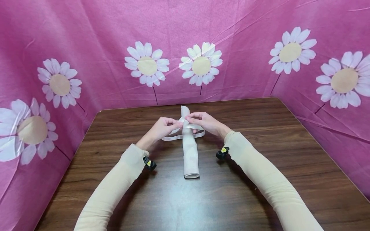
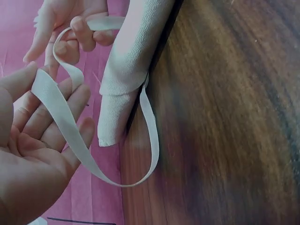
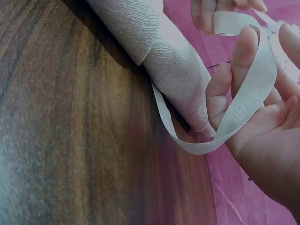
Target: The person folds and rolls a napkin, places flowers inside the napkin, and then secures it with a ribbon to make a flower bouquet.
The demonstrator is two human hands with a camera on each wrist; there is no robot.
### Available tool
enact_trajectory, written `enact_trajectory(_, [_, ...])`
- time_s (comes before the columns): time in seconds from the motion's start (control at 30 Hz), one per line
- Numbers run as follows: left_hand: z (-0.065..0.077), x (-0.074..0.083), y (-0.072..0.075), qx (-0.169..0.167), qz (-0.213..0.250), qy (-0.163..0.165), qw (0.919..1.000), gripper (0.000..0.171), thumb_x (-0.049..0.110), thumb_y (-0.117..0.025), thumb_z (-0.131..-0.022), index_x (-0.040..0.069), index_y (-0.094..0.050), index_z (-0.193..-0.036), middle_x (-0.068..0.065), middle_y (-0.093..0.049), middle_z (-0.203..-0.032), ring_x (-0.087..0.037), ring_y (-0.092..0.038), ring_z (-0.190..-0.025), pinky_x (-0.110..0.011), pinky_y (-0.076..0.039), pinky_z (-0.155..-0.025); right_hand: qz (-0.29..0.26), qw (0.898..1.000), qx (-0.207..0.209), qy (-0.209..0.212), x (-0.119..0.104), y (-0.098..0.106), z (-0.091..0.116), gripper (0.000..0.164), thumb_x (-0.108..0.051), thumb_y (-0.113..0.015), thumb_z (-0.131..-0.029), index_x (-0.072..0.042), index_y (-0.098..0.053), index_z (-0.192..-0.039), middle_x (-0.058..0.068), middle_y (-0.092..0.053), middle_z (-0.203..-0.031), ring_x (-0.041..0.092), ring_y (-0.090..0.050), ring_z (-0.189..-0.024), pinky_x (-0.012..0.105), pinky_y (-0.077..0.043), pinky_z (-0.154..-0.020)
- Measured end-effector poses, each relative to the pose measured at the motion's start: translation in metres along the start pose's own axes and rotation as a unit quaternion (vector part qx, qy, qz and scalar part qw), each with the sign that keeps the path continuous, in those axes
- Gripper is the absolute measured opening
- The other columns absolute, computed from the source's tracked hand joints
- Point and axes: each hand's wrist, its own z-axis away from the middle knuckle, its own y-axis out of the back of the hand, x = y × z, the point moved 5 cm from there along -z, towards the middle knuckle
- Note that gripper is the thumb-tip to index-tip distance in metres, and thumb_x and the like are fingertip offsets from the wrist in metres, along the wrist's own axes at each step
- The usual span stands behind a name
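A rolled white cloth (image 1: 190, 157) lies lengthwise on the table, its layered end toward me. A white ribbon (image 2: 70, 124) passes under the roll near its far end, and both lengths come up around it in loops. My left hand (image 1: 164, 127) pinches one length of the ribbon between thumb and forefinger, left of the roll. Across from it, my right hand (image 1: 206, 123) holds the other length; in the right wrist view the ribbon (image 3: 253, 84) runs over its fingers. Both hands are close together above the roll's far part.
The brown wood-grain table (image 1: 245, 186) extends around the roll on every side. Pink fabric (image 1: 173, 19) printed with white daisies stands behind the table and along both sides. A small black device (image 1: 149, 163) sits at the left wrist, another black device (image 1: 222, 153) at the right.
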Motion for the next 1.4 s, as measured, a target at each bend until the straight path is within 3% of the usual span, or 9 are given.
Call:
enact_trajectory(0.17, [0.0, 0.003, -0.006, -0.007, -0.053, -0.009, 0.9985, 0.031, 0.025, -0.07, -0.098, -0.004, -0.077, -0.096, -0.008, -0.069, -0.076, -0.009, -0.048, -0.07, -0.023, -0.038, -0.062, 0.002, 1.0, 0.005, -0.003, 0.004, 0.001, -0.001, 0.031, -0.024, -0.064, -0.102, -0.003, -0.068, -0.125, 0.009, -0.072, -0.107, 0.019, -0.064, -0.088, 0.03, -0.056, -0.069])
enact_trajectory(0.37, [0.0, 0.005, -0.009, -0.012, -0.057, -0.013, 0.9982, 0.031, 0.027, -0.07, -0.099, -0.003, -0.078, -0.095, 0.003, -0.062, -0.073, -0.011, -0.048, -0.072, -0.024, -0.037, -0.062, 0.017, 1.0, -0.005, 0.003, 0.004, 0.0, 0.0, 0.034, -0.019, -0.066, -0.101, 0.001, -0.065, -0.128, 0.009, -0.073, -0.108, 0.017, -0.065, -0.088, 0.028, -0.056, -0.069])
enact_trajectory(0.53, [0.0, 0.005, -0.01, -0.018, -0.059, -0.021, 0.9979, 0.029, 0.026, -0.07, -0.098, -0.001, -0.078, -0.094, -0.014, -0.069, -0.078, -0.009, -0.048, -0.068, -0.023, -0.036, -0.059, 0.019, 1.0, -0.011, 0.008, 0.004, -0.001, 0.001, 0.034, -0.013, -0.064, -0.101, 0.008, -0.062, -0.128, 0.007, -0.073, -0.103, 0.017, -0.064, -0.086, 0.026, -0.056, -0.068])
enact_trajectory(0.63, [-0.001, 0.004, -0.011, -0.021, -0.058, -0.025, 0.9978, 0.028, 0.025, -0.07, -0.098, -0.001, -0.078, -0.096, -0.024, -0.071, -0.088, -0.008, -0.05, -0.068, -0.022, -0.037, -0.059, 0.019, 1.0, -0.009, 0.011, 0.004, -0.001, 0.001, 0.028, -0.014, -0.064, -0.101, 0.006, -0.065, -0.122, 0.007, -0.073, -0.1, 0.018, -0.064, -0.085, 0.027, -0.056, -0.068])
enact_trajectory(0.87, [0.002, 0.001, -0.009, -0.011, -0.039, -0.009, 0.9991, 0.026, 0.023, -0.068, -0.099, -0.002, -0.077, -0.102, -0.024, -0.072, -0.094, -0.014, -0.055, -0.073, -0.023, -0.043, -0.065, 0.002, 1.0, 0.004, 0.008, 0.008, 0.003, 0.0, 0.018, -0.019, -0.058, -0.105, -0.005, -0.065, -0.114, 0.015, -0.069, -0.102, 0.019, -0.063, -0.078, 0.031, -0.055, -0.068])
enact_trajectory(1.2, [0.0, 0.004, -0.011, -0.009, -0.019, -0.02, 0.9996, 0.024, 0.02, -0.068, -0.1, -0.002, -0.077, -0.101, -0.025, -0.073, -0.097, -0.039, -0.065, -0.091, -0.021, -0.047, -0.073, 0.014, 1.0, 0.0, 0.013, 0.008, 0.002, 0.0, 0.017, -0.017, -0.062, -0.103, -0.004, -0.063, -0.112, 0.008, -0.072, -0.096, 0.017, -0.065, -0.073, 0.031, -0.056, -0.067])
enact_trajectory(1.27, [0.0, 0.004, -0.012, -0.012, -0.018, -0.022, 0.9995, 0.024, 0.019, -0.067, -0.1, -0.003, -0.077, -0.101, -0.024, -0.073, -0.097, -0.039, -0.067, -0.095, -0.022, -0.048, -0.076, 0.017, 1.0, -0.001, 0.015, 0.008, 0.002, 0.0, 0.017, -0.019, -0.061, -0.103, -0.004, -0.064, -0.111, 0.008, -0.071, -0.094, 0.017, -0.064, -0.07, 0.03, -0.055, -0.067])
enact_trajectory(1.4, [0.001, 0.004, -0.01, -0.004, -0.03, -0.023, 0.9993, 0.026, 0.022, -0.066, -0.101, -0.001, -0.078, -0.102, -0.022, -0.074, -0.099, -0.028, -0.068, -0.094, -0.024, -0.049, -0.08, 0.017, 1.0, -0.003, 0.018, 0.009, 0.004, 0.0, 0.018, -0.019, -0.061, -0.104, -0.003, -0.065, -0.111, 0.008, -0.071, -0.094, 0.019, -0.063, -0.069, 0.031, -0.055, -0.067])
